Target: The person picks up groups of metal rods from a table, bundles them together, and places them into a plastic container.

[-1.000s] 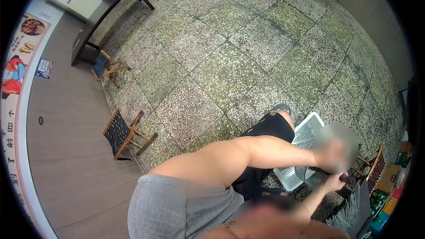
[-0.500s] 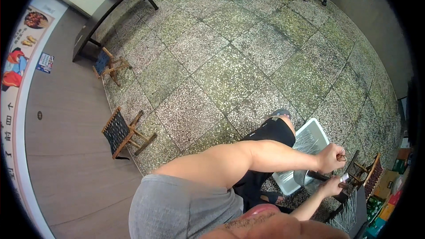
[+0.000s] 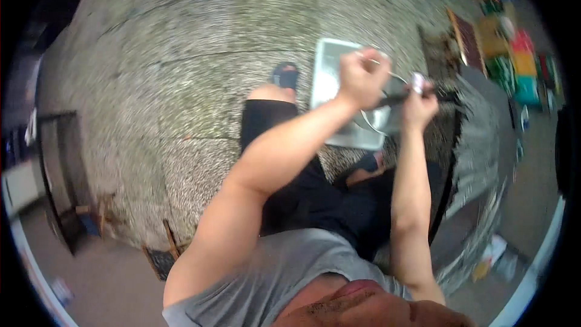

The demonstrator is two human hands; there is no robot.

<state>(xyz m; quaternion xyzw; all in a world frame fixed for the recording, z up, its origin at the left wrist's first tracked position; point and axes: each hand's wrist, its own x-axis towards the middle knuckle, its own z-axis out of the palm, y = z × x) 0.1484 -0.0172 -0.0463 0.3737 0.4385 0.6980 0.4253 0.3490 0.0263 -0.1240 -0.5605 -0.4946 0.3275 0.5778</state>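
Right hand (image 3: 420,109): fingers clamped on the dark bar (image 3: 394,99), long axis roughly left to right, at the right side of the white tub (image 3: 327,63). Left hand (image 3: 364,77), far-left of the bar: fingers curled; grip cannot be told.

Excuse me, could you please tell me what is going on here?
A person is working with both hands over a white tray on the floor. The right hand grips a dark bar. The left hand is raised beside it, fingers curled; blur hides whether it holds anything. To the right, a heap of thin grey pieces lies close by.
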